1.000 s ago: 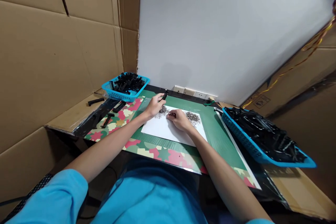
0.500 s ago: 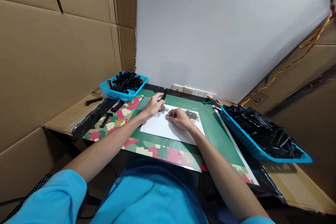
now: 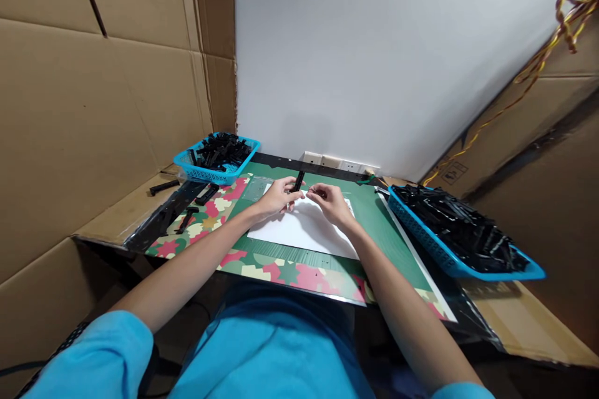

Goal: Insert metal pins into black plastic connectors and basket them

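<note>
My left hand [image 3: 277, 197] grips a slim black plastic part [image 3: 299, 180] that stands up from its fingers above a white sheet [image 3: 285, 230]. Close beside it on the right, my right hand [image 3: 329, 201] is closed, thumb and fingers pinched together. Whatever sits in that pinch is too small to make out. The fingertips of both hands nearly meet at the lower end of the black part. Small dark bits on the sheet are mostly hidden behind my hands.
A blue basket [image 3: 206, 173] of black parts stands at the back left, a larger blue basket [image 3: 449, 265] of them at the right. Loose black parts [image 3: 188, 219] lie on the left of the green mat [image 3: 374, 224]. Sockets [image 3: 331, 163] line the wall; yellow-red wires [image 3: 528, 78] hang at right.
My right hand has risen from the small bits on the sheet to the black part. My left hand has turned that part more upright and brought it closer. The view has shifted slightly.
</note>
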Demonstrator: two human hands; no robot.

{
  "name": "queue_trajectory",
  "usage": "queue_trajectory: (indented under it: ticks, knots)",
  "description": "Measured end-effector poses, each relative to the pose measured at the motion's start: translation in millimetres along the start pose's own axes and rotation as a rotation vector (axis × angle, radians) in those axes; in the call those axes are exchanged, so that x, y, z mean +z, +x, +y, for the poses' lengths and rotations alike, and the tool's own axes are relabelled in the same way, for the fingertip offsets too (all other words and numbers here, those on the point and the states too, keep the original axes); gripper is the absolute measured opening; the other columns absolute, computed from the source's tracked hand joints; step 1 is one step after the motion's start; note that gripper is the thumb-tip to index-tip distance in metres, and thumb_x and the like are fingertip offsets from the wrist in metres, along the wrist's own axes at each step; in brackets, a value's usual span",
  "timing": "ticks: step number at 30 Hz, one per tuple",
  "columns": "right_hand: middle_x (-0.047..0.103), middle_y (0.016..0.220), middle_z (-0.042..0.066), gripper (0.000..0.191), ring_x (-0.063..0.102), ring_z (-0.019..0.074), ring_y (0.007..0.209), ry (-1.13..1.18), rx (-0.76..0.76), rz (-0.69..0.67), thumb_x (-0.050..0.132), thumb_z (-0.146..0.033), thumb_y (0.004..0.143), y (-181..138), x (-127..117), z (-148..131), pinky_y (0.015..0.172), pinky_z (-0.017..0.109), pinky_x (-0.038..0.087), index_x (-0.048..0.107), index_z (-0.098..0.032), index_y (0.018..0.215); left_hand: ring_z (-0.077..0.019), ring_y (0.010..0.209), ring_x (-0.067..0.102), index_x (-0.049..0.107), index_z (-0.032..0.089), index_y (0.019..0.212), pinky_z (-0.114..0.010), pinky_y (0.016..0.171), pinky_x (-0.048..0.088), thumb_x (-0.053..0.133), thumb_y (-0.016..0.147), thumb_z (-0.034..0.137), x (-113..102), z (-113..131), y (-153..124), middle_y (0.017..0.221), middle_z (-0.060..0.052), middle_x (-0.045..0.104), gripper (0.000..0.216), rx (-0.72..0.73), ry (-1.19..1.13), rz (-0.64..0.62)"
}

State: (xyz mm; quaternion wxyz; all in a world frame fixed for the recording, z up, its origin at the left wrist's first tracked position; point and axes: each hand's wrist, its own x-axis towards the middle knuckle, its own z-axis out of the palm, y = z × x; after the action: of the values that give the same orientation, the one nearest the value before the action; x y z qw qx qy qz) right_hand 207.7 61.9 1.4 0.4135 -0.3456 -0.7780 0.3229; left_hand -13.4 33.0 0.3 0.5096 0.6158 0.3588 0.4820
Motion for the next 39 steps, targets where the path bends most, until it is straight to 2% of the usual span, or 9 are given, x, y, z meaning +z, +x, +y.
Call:
queue_trajectory:
  ticks: [4,8,13,16,21,27,32,35,39]
  knots:
    - [0.072,0.087,0.006,0.036,0.057,0.0187,0.076,0.031,0.007,0.027,0.073,-0.052,0.095,0.1,-0.1,0.2,0.067,0.03,0.04,0.075,-0.017,0.092,-0.0078,0.052,0.06,0.065,0.015,0.132,-0.018,0.039,0.039,0.082,0.092,0.041,1.6,-3.1,-0.3,0.097,-0.007,0.073,0.051,0.0,0.013,0.01]
    - [0.074,0.089,0.007,0.037,0.06,0.02,0.079,0.05,-0.003,0.021,0.071,-0.053,0.096,-0.1,0.7,-1.7,0.071,0.031,0.044,0.075,-0.017,0.093,-0.0101,0.056,0.065,0.064,0.015,0.133,-0.019,0.039,0.041,0.08,0.094,0.044,4.3,2.6,-3.8,0.102,-0.01,0.072,0.051,-0.06,-0.058,-0.045]
    - [0.077,0.096,0.011,0.043,0.066,0.0233,0.086,0.06,0.001,-0.018,0.075,-0.059,0.092,-0.8,2.4,-5.4,0.078,0.033,0.05,0.075,-0.016,0.097,-0.0066,0.056,0.057,0.066,0.015,0.128,-0.019,0.042,0.037,0.085,0.09,0.044,8.8,11.1,-9.1,0.092,-0.003,0.063,0.05,-0.138,-0.164,-0.078]
    - [0.075,0.092,0.009,0.044,0.064,0.0214,0.082,0.053,-0.003,-0.012,0.076,-0.06,0.092,-0.7,2.6,-5.9,0.074,0.032,0.049,0.074,-0.016,0.096,-0.0052,0.056,0.052,0.065,0.017,0.126,-0.018,0.042,0.033,0.087,0.087,0.042,10.8,12.2,-9.4,0.091,-0.001,0.059,0.051,-0.173,-0.241,-0.096]
    - [0.074,0.094,0.007,0.045,0.062,0.0193,0.081,0.073,0.032,-0.017,0.07,-0.061,0.097,-0.4,2.1,-4.3,0.073,0.03,0.048,0.073,-0.017,0.103,-0.0029,0.054,0.045,0.064,0.018,0.129,-0.018,0.043,0.029,0.088,0.087,0.041,12.1,10.2,-7.9,0.094,0.0,0.059,0.054,-0.119,-0.234,-0.046]
    - [0.076,0.098,0.009,0.043,0.065,0.0196,0.086,0.127,0.08,-0.093,0.071,-0.059,0.096,0.0,2.3,-3.4,0.076,0.03,0.049,0.075,-0.016,0.099,-0.0043,0.055,0.048,0.063,0.019,0.13,-0.018,0.043,0.031,0.084,0.09,0.047,10.4,2.2,-6.3,0.096,-0.001,0.061,0.053,-0.07,-0.127,-0.012]
    - [0.075,0.089,0.009,0.041,0.062,0.0199,0.078,0.127,0.071,0.04,0.078,-0.056,0.09,-0.8,-1.1,-7.3,0.069,0.03,0.047,0.077,-0.015,0.093,-0.0056,0.055,0.048,0.061,0.02,0.127,-0.019,0.041,0.029,0.08,0.093,0.05,10.3,-2.8,-2.2,0.099,-0.003,0.061,0.049,-0.048,-0.129,-0.016]
    - [0.074,0.083,0.01,0.034,0.06,0.0206,0.073,0.005,-0.009,0.156,0.078,-0.05,0.09,-5.0,-4.0,-15.0,0.065,0.032,0.046,0.08,-0.016,0.091,-0.0058,0.053,0.039,0.059,0.022,0.127,-0.018,0.044,0.025,0.077,0.094,0.055,11.8,-1.6,-1.1,0.088,0.002,0.053,0.049,-0.102,-0.221,-0.059]
    - [0.073,0.081,0.007,0.016,0.059,0.0204,0.072,-0.163,-0.14,0.19,0.073,-0.033,0.091,-12.5,-0.7,-27.3,0.069,0.034,0.047,0.083,-0.021,0.092,-0.0082,0.057,0.035,0.061,0.022,0.128,-0.019,0.048,0.024,0.066,0.098,0.066,13.1,0.4,-2.0,0.085,0.002,0.049,0.053,-0.117,-0.325,-0.098]
